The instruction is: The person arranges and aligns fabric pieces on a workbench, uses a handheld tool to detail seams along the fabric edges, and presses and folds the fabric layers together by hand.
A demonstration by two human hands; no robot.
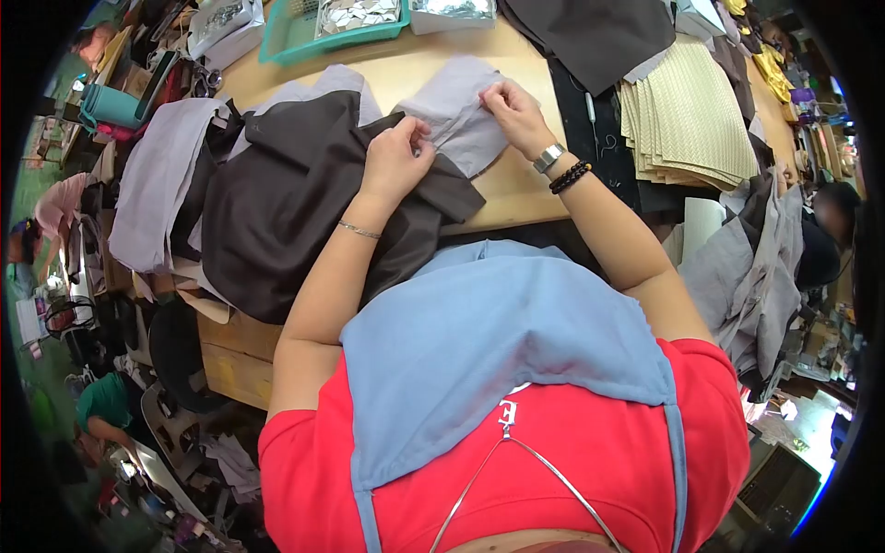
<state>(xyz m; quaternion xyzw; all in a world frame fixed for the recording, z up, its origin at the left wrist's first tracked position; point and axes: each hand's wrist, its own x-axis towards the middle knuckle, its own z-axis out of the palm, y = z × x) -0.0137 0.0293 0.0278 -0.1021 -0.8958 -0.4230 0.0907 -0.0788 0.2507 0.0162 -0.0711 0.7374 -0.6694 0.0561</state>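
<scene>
A pale grey fabric piece [454, 97] lies over the wooden table in front of me, joined to or overlapping dark brown fabric [295, 189]. My left hand [398, 158] is closed in a pinch where the grey and brown cloth meet. At the upper right edge of the grey piece, my right hand [518, 115] pinches the cloth between thumb and fingers. A narrow fold or strip runs between the two hands; I cannot tell which. The brown fabric spreads left and hangs over the table's front edge.
A teal tray [267, 41] with small pale pieces stands at the back, beside boxes. Stacked yellowish patterned sheets [678, 120] lie to the right, near a white pen-like tool [590, 108]. Grey cloth [159, 175] hangs at the left. Other people sit at far left.
</scene>
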